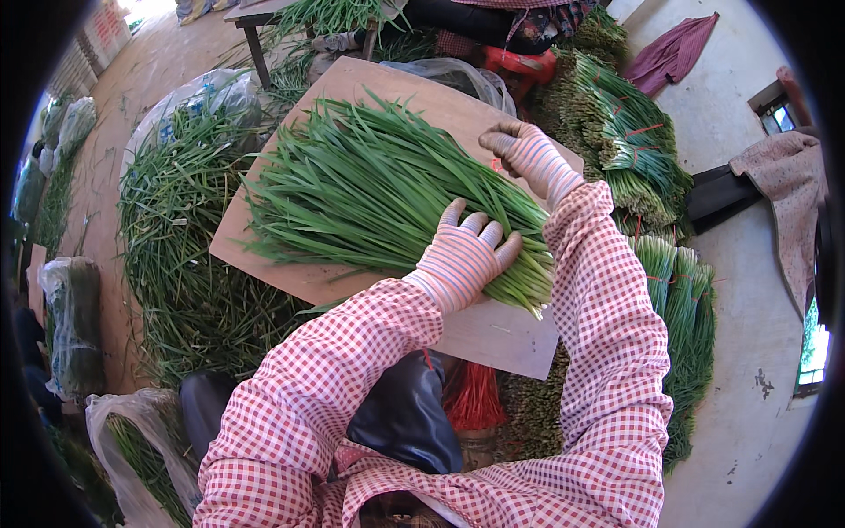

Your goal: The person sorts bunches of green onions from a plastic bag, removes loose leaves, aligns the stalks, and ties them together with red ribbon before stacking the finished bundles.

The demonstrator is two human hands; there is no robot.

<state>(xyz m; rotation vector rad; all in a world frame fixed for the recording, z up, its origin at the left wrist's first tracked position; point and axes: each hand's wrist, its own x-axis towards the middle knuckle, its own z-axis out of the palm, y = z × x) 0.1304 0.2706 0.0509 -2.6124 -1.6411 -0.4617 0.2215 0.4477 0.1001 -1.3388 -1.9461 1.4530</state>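
A large bunch of green chives (352,180) lies across a tan board (255,251), its leaves fanned to the left and its pale stem ends to the right. My left hand (462,255), in a striped glove, grips the bunch near the stem ends, fingers curled over the top. Above the stems on the far side, my right hand (532,158) is in a matching glove with soiled fingertips. Its fingers are pinched together, and what they hold, if anything, I cannot make out. A small red bit (495,164) shows beside those fingers.
Loose greens (194,229) are heaped left of the board. Tied bunches (634,132) are stacked on the right, more bunches (682,308) below. Red ties (475,396) hang under the board's near edge. Another person's dark-clothed legs (440,18) are at the far side.
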